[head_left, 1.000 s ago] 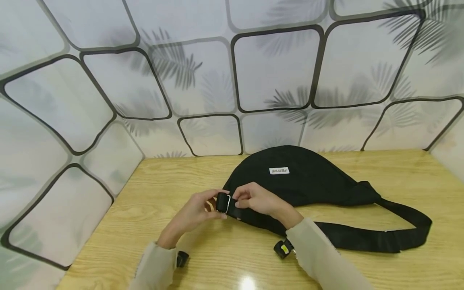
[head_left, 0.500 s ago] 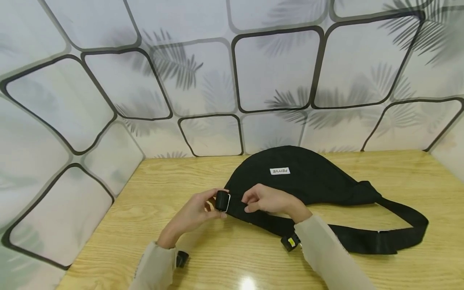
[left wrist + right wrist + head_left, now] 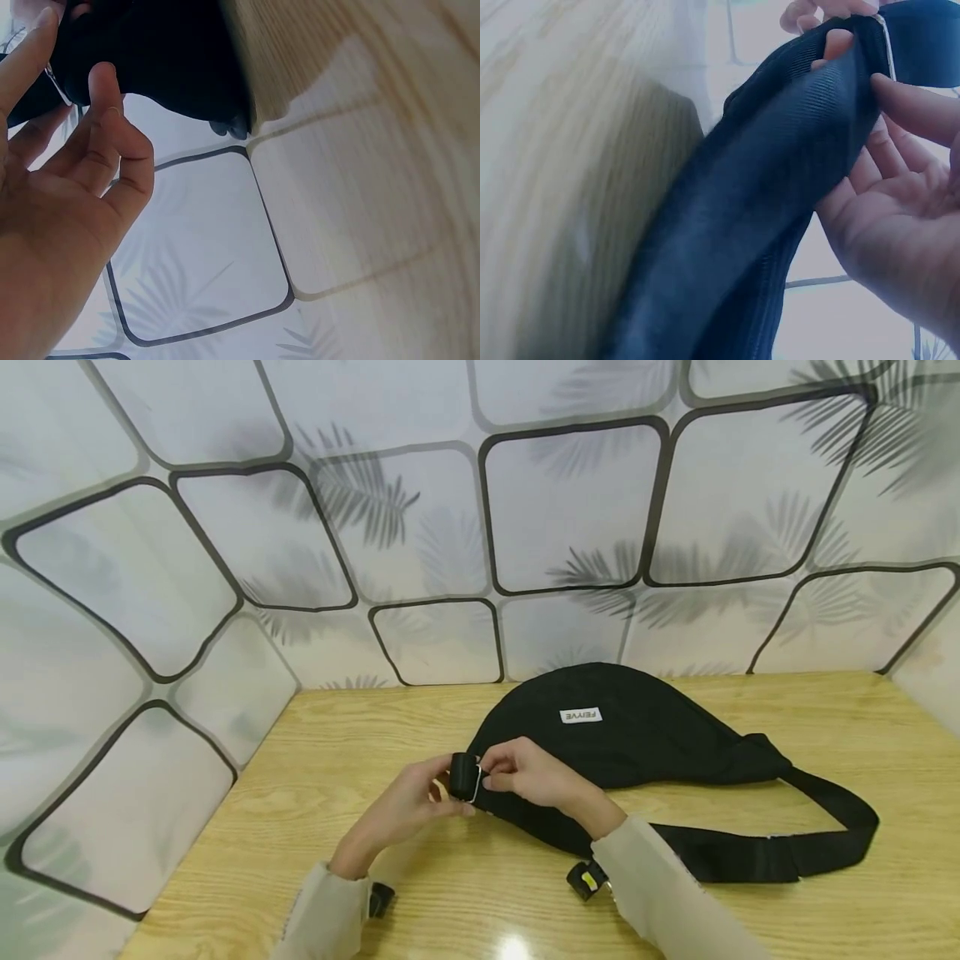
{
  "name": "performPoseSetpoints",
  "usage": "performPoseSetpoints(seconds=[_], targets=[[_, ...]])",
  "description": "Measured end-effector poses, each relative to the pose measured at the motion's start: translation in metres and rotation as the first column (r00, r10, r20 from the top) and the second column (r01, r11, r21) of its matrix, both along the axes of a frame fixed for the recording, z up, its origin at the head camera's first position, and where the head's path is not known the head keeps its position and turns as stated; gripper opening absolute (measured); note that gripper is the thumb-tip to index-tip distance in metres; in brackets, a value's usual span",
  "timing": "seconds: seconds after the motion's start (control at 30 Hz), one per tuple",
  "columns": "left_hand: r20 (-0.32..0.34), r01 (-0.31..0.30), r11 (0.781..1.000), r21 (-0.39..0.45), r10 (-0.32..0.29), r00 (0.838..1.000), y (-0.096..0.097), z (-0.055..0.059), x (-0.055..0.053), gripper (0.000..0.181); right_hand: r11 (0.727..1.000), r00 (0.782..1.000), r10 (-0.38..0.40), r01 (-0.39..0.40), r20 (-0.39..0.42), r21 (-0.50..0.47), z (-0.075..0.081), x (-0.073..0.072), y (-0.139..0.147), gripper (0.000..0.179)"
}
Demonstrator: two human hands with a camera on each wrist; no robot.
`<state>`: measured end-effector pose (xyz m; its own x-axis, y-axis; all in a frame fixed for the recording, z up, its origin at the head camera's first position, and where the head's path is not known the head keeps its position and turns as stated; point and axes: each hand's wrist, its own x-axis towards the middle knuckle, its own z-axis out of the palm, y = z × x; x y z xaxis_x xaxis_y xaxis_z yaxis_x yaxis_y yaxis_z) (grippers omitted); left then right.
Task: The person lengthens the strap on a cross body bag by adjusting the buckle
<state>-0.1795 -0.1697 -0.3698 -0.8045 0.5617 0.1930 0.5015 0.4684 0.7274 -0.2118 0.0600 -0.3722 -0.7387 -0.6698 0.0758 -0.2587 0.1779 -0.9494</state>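
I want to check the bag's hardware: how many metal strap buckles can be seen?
1. The metal buckle is at the strap's end, pinched between the left hand and right hand, near the black bag. Others may be hidden.

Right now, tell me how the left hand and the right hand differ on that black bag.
The left hand pinches the metal buckle; the right hand grips the webbing strap beside it. The left hand comes from the buckle's left, the right from over the black bag. Both wear beige sleeves.
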Motion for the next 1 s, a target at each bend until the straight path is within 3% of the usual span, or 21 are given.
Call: performPoseSetpoints(seconds=[0.1,0.2,0.33,0.6,0.77,0.9,1.0], targets=[[-0.003,-0.001,1.0,-0.003,0.001,1.0,-0.001,0.001,-0.001,0.036,1.0,1.0,0.019,-0.02,0.02,0.016,0.002,-0.002,0.004,0.01],[-0.012,0.0,1.0,-0.006,0.0,1.0,-0.002,0.002,-0.002,0.035,0.991,0.996,0.088,-0.09,0.022,0.095,0.003,-0.006,0.014,0.014],[-0.02,-0.01,1.0,0.0,0.01,1.0,-0.002,0.001,-0.003,0.033,0.975,0.988,0.155,-0.151,-0.011,0.163,0.003,-0.01,0.024,0.018],[0.014,-0.053,0.999,0.001,0.053,0.998,0.0,0.0,-0.001,0.024,0.997,0.997,0.077,-0.077,-0.003,0.013,0.002,-0.004,0.009,0.015],[0.049,-0.047,0.998,0.031,0.045,0.998,0.001,0.0,0.0,0.027,0.999,0.999,0.036,-0.036,0.003,-0.01,0.003,-0.001,0.004,0.02],[0.023,-0.044,0.999,0.031,0.043,0.999,0.002,-0.001,0.0,0.023,0.999,0.999,0.047,-0.047,0.006,-0.026,0.003,-0.001,0.003,0.025],[0.012,-0.054,0.999,0.007,0.054,0.998,0.002,-0.002,0.0,0.02,0.999,0.996,0.048,-0.047,-0.073,0.026,0.003,0.003,0.001,0.037]])
